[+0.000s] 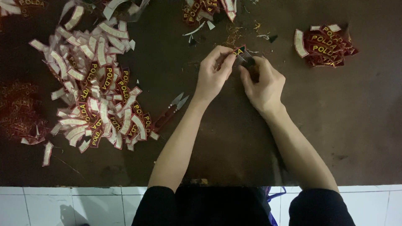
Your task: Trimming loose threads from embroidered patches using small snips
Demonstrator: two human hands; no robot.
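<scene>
Item: one embroidered red patch (239,51), pinched between our left hand (212,75) and right hand (264,81), fingers closed on it, above the dark table (234,138). Nearby: thread snips (169,111), a large patch heap (96,83), a small stack (324,45).

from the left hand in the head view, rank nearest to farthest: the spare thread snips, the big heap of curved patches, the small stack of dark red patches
1. Spare thread snips, just to the side of the left hand, by its wrist.
2. Big heap of curved red and white patches, farther out on that side.
3. Small stack of dark red patches, across, beyond the right hand.
</scene>
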